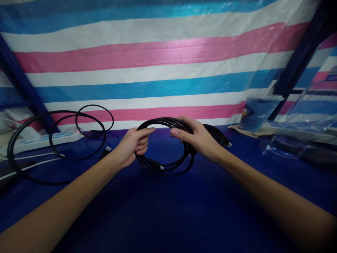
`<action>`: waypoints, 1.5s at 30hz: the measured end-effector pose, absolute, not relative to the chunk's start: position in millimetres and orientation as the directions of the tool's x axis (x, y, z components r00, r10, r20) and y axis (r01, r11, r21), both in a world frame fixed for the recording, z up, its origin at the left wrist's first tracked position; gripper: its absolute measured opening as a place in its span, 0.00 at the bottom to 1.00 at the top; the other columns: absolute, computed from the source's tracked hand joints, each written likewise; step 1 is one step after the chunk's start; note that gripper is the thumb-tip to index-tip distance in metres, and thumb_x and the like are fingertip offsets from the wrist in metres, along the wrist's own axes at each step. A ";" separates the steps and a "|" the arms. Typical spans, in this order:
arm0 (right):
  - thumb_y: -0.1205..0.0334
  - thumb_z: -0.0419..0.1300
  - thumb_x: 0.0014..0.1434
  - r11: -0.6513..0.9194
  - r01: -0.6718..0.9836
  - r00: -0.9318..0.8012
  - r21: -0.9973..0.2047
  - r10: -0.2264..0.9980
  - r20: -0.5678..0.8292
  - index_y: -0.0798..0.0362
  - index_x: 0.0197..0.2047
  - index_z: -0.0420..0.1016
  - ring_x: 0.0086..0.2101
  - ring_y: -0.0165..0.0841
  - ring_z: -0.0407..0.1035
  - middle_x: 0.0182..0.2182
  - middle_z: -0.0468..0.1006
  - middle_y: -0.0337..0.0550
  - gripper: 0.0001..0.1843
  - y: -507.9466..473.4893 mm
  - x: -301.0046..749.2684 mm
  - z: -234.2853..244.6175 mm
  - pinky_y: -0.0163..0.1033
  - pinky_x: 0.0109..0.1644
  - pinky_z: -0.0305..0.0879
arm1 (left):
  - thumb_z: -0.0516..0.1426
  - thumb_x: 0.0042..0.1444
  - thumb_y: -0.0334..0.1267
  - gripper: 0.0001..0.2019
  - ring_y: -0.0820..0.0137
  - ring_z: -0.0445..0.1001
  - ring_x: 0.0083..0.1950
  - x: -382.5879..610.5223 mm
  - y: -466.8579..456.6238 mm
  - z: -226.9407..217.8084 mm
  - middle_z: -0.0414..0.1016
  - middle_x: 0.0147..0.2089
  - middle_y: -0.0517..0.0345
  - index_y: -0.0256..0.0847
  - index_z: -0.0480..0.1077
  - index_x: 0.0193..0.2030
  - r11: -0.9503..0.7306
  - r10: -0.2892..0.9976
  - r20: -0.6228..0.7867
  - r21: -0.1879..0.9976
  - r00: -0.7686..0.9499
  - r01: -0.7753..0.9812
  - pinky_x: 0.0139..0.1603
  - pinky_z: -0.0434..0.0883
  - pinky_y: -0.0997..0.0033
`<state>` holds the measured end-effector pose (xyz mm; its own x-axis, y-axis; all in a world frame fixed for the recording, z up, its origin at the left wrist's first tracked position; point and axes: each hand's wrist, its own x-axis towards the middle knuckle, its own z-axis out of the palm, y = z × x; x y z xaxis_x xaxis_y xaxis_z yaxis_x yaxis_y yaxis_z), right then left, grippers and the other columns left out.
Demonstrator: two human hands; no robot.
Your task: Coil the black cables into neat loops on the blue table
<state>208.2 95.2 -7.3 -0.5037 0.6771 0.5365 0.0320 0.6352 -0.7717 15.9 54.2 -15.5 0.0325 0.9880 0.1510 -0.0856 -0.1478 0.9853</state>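
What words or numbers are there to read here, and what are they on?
None can be read.
Blue packet: a cartoon picture; any print is too blurred.
Black cable: no label shows.
Power strip: no readable marks.

Below the left end of the striped sheet (158,52) lie a white power strip (44,140) and loose black cable loops (60,111), while a blue printed cup (256,112) and a clear plastic bag (302,123) sit near its right end, all on a blue tabletop (163,211).
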 end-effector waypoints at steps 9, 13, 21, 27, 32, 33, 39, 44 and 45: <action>0.43 0.53 0.60 0.756 0.100 -0.508 -0.647 0.598 0.620 0.55 0.30 0.69 0.20 0.24 0.53 0.19 0.60 0.35 0.23 95.8 217.2 0.5 0.32 0.22 0.48 | 0.61 0.49 0.39 0.09 0.82 0.44 0.15 15.8 40.2 5.3 0.47 0.16 0.69 0.37 0.67 0.27 -0.310 0.950 0.312 0.939 0.007 0.148 0.16 0.42 0.77; 0.37 0.48 0.59 0.625 0.115 -0.397 -0.772 0.741 0.541 0.52 0.16 0.53 0.14 0.23 0.45 0.12 0.49 0.33 0.31 101.3 220.5 1.9 0.34 0.18 0.39 | 0.62 0.47 0.40 0.09 0.82 0.44 0.17 13.0 44.3 1.1 0.47 0.17 0.68 0.36 0.71 0.31 -0.310 0.946 0.322 0.935 -0.045 0.173 0.16 0.42 0.77; 0.44 0.53 0.60 0.536 -0.145 -0.304 -0.831 0.776 0.553 0.51 0.16 0.53 0.14 0.24 0.50 0.13 0.52 0.33 0.28 101.0 218.3 3.9 0.35 0.19 0.48 | 0.62 0.47 0.40 0.14 0.81 0.41 0.18 13.2 43.7 6.0 0.42 0.19 0.69 0.39 0.60 0.24 -0.324 0.934 0.331 0.943 -0.134 0.073 0.16 0.43 0.77; 0.41 0.49 0.60 0.294 -0.301 -0.598 -0.907 0.683 0.419 0.55 0.38 0.70 0.37 0.35 0.70 0.33 0.74 0.46 0.24 96.3 192.9 -18.7 0.43 0.46 0.66 | 0.61 0.48 0.38 0.19 0.81 0.41 0.17 7.6 47.2 4.7 0.41 0.17 0.71 0.41 0.51 0.21 -0.356 0.903 0.335 0.934 -0.270 -0.032 0.17 0.46 0.76; 0.48 0.64 0.51 0.494 -0.214 -0.394 -0.843 0.746 0.537 0.51 0.49 0.66 0.35 0.34 0.72 0.36 0.75 0.43 0.25 86.2 190.8 -12.7 0.39 0.39 0.69 | 0.61 0.48 0.40 0.10 0.79 0.50 0.18 14.8 43.5 0.7 0.52 0.17 0.67 0.38 0.66 0.25 -0.375 0.822 0.460 0.881 -0.336 0.288 0.19 0.49 0.76; 0.53 0.66 0.49 0.533 -0.153 -0.383 -0.832 0.745 0.547 0.51 0.48 0.66 0.30 0.32 0.71 0.32 0.74 0.40 0.25 85.0 191.3 -12.2 0.37 0.34 0.69 | 0.61 0.48 0.39 0.09 0.79 0.52 0.19 18.4 41.1 0.6 0.55 0.18 0.66 0.37 0.67 0.25 -0.381 0.789 0.516 0.836 -0.333 0.394 0.19 0.50 0.76; 0.54 0.60 0.56 0.470 -0.016 -0.468 -0.882 0.776 0.422 0.55 0.29 0.69 0.12 0.24 0.59 0.15 0.66 0.33 0.13 91.3 191.2 -25.1 0.31 0.15 0.55 | 0.61 0.47 0.35 0.10 0.79 0.57 0.21 32.1 32.8 -2.0 0.59 0.17 0.65 0.36 0.67 0.20 -0.453 0.757 0.628 0.703 -0.180 0.549 0.20 0.52 0.78; 0.55 0.62 0.54 0.153 -0.079 -0.633 -0.985 0.756 0.169 0.58 0.30 0.72 0.15 0.23 0.60 0.15 0.67 0.34 0.13 106.4 202.2 -34.4 0.29 0.19 0.58 | 0.60 0.51 0.41 0.14 0.80 0.51 0.12 17.3 50.9 -20.7 0.50 0.13 0.71 0.40 0.61 0.23 -0.293 0.949 0.286 0.955 0.132 0.039 0.16 0.56 0.77; 0.56 0.62 0.54 0.108 -0.065 -0.703 -0.992 0.700 0.122 0.59 0.30 0.73 0.17 0.23 0.62 0.16 0.69 0.37 0.12 108.4 204.9 -34.4 0.29 0.21 0.59 | 0.59 0.53 0.42 0.16 0.80 0.48 0.12 14.4 53.9 -24.0 0.47 0.13 0.71 0.40 0.58 0.21 -0.213 0.953 0.221 0.975 0.207 -0.058 0.17 0.57 0.77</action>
<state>204.9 108.4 -34.4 -0.7032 0.7004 0.1224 -0.0654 0.1077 -0.9920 14.4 53.9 -24.0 0.2065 0.9532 0.2208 -0.0576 -0.2134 0.9753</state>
